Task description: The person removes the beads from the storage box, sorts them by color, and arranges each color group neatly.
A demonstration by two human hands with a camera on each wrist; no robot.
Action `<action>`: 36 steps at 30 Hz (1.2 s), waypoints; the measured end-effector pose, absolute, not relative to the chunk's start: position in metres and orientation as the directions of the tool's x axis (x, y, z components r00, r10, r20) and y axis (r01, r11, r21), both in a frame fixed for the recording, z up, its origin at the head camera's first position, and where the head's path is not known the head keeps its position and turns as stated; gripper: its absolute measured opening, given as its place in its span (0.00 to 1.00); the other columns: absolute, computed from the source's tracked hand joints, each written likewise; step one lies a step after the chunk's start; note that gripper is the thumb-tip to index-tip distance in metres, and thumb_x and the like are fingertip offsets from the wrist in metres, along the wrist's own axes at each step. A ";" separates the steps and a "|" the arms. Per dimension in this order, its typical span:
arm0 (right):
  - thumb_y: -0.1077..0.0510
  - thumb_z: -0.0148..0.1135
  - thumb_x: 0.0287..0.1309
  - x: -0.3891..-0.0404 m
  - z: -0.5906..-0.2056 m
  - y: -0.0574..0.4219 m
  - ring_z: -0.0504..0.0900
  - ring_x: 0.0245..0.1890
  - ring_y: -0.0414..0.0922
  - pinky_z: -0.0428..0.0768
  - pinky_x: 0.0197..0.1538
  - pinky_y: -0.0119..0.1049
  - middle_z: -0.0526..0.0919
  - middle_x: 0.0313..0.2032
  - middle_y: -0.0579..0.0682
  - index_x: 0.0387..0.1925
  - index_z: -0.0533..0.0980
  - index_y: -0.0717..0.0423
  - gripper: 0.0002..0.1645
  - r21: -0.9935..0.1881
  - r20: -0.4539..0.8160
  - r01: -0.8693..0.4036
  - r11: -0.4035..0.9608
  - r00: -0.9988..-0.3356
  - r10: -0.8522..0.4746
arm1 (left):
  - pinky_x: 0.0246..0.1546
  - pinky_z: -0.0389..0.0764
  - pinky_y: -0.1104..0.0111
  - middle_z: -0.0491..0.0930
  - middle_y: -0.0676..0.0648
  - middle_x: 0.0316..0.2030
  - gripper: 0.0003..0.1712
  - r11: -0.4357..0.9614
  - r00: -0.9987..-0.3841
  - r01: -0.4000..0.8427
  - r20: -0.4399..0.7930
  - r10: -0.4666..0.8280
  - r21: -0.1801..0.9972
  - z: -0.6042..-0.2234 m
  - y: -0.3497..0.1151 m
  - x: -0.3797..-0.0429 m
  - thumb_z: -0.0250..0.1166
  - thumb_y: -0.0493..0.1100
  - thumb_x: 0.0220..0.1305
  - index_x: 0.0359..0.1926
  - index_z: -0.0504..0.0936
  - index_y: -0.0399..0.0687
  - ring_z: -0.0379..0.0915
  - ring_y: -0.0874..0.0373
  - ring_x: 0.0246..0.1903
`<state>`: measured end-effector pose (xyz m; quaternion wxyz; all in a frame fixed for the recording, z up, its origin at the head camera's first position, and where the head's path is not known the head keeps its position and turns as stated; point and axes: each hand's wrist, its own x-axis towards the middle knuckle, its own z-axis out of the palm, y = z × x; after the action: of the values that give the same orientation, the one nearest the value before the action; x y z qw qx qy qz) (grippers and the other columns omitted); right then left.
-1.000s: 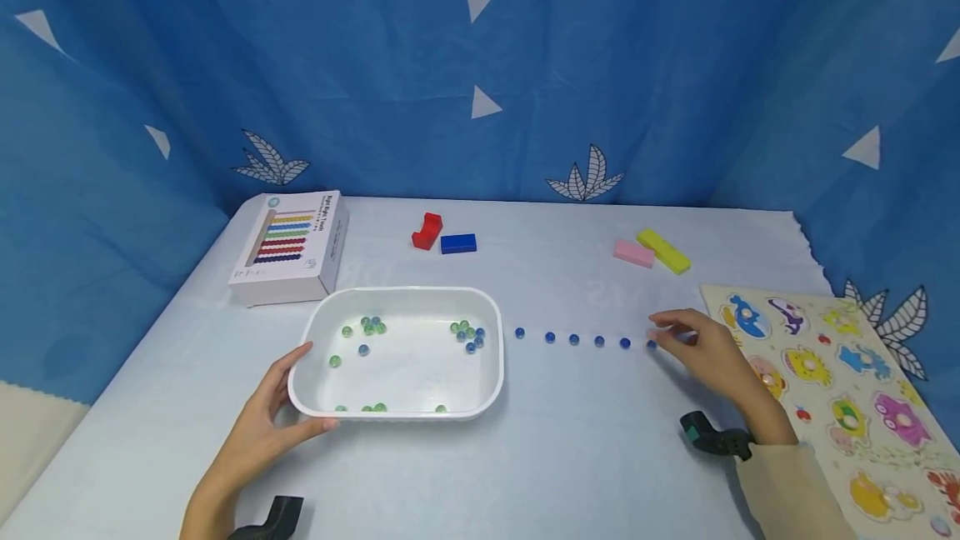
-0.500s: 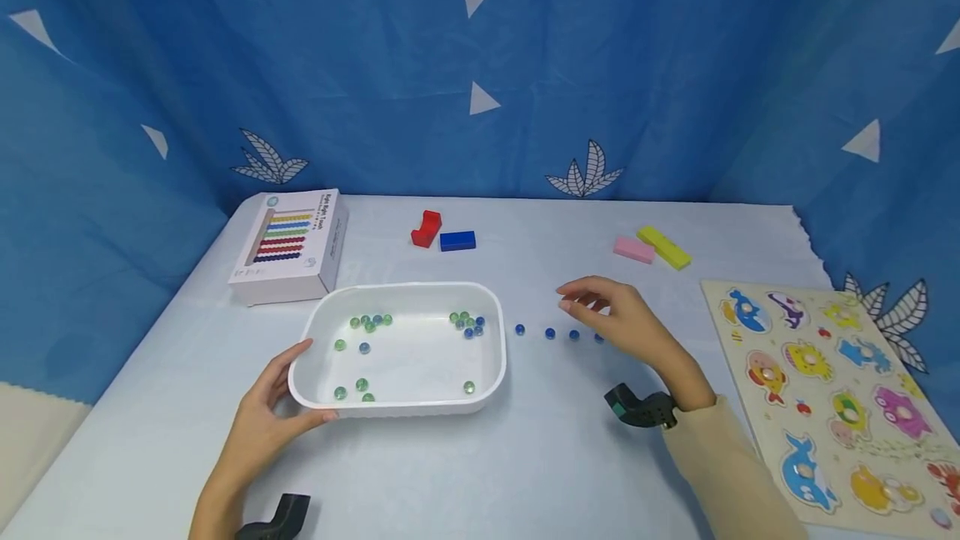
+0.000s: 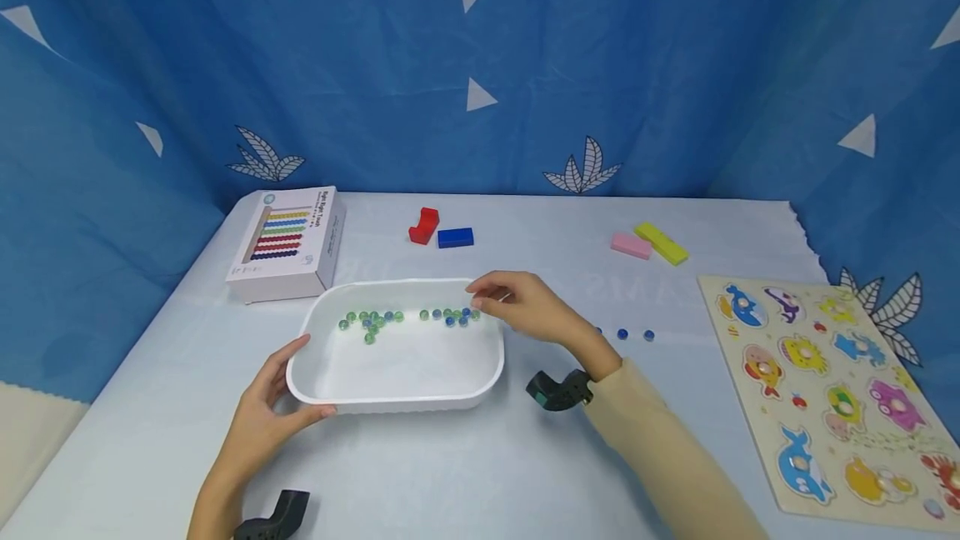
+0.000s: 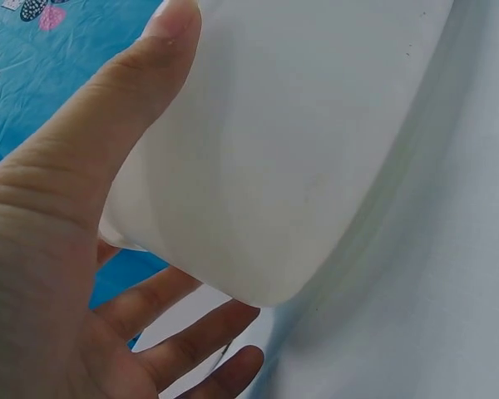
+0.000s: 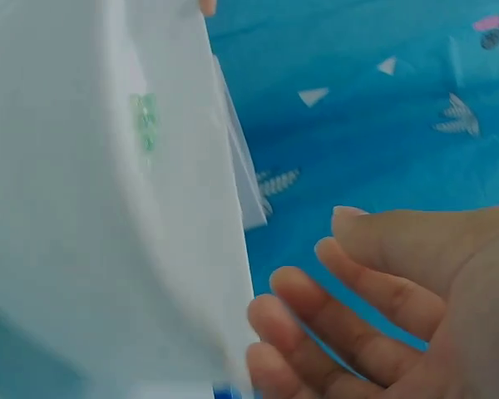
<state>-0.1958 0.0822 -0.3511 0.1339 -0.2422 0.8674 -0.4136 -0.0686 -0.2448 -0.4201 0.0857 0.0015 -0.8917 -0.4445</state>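
Left hand [image 3: 258,411] grips tray [image 3: 420,373]. Right hand [image 3: 525,305], fingers [image 5: 349,329] loosely bent and parted, is at its right end, beside marbles [image 3: 450,322].

Soft, even light fills the head view; the right wrist view blurs the tray [image 5: 183,187].

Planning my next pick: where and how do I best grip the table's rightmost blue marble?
Probably pinch the rightmost blue marble across its middle, on opposite sides, coming down from above with the right hand. It is round, so a one-sided push would likely roll it, and nothing covers it from above.
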 end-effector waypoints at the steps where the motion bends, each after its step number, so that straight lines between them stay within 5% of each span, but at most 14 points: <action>1: 0.52 0.56 0.59 -0.198 -0.350 0.073 0.75 0.44 0.41 0.78 0.50 0.35 0.80 0.42 0.47 0.50 0.75 0.52 0.18 -0.774 -0.049 -0.316 0.548 -0.833 -0.550 | 0.46 0.59 0.94 0.60 0.49 0.64 0.54 0.604 -0.985 0.075 0.153 -0.078 0.794 -0.420 -0.245 -0.069 0.76 0.40 0.37 0.66 0.57 0.63 0.55 0.88 0.51; 8: 0.53 0.56 0.58 -0.209 -0.346 0.006 0.76 0.45 0.42 0.78 0.48 0.32 0.79 0.46 0.48 0.53 0.73 0.52 0.21 -0.684 -0.200 -0.361 0.633 -0.743 -0.639 | 0.45 0.61 0.93 0.61 0.55 0.63 0.54 0.605 -0.984 0.084 0.161 -0.074 0.792 -0.421 -0.246 -0.069 0.76 0.40 0.37 0.66 0.57 0.63 0.56 0.87 0.52; 15: 0.55 0.56 0.57 -0.216 -0.355 -0.032 0.75 0.49 0.41 0.75 0.54 0.35 0.78 0.49 0.49 0.57 0.70 0.50 0.24 -0.574 -0.357 -0.277 0.771 -0.762 -0.540 | 0.45 0.61 0.93 0.60 0.49 0.64 0.54 0.619 -0.987 0.067 0.144 -0.075 0.783 -0.421 -0.245 -0.069 0.75 0.42 0.38 0.66 0.57 0.64 0.54 0.88 0.51; 26: 0.59 0.65 0.49 -0.208 -0.385 -0.054 0.73 0.31 0.35 0.72 0.35 0.22 0.79 0.30 0.41 0.46 0.78 0.50 0.19 -0.564 -0.173 -0.390 0.728 -0.807 -0.565 | 0.44 0.60 0.93 0.62 0.43 0.63 0.54 0.631 -0.989 0.046 0.122 -0.078 0.774 -0.420 -0.245 -0.067 0.76 0.44 0.37 0.66 0.57 0.64 0.54 0.89 0.50; 36: 0.54 0.67 0.47 -0.209 -0.390 -0.054 0.73 0.27 0.32 0.71 0.34 0.21 0.77 0.23 0.36 0.39 0.81 0.42 0.14 -0.536 -0.099 -0.490 0.688 -0.772 -0.627 | 0.44 0.59 0.94 0.61 0.40 0.63 0.55 0.633 -0.991 0.040 0.112 -0.074 0.773 -0.420 -0.244 -0.067 0.76 0.45 0.37 0.66 0.56 0.65 0.53 0.90 0.49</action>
<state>-0.2086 -0.0545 -0.3897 0.1384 -0.3076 0.9081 -0.2481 -0.0673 -0.2439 -0.4203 0.0667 0.0093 -0.9013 -0.4280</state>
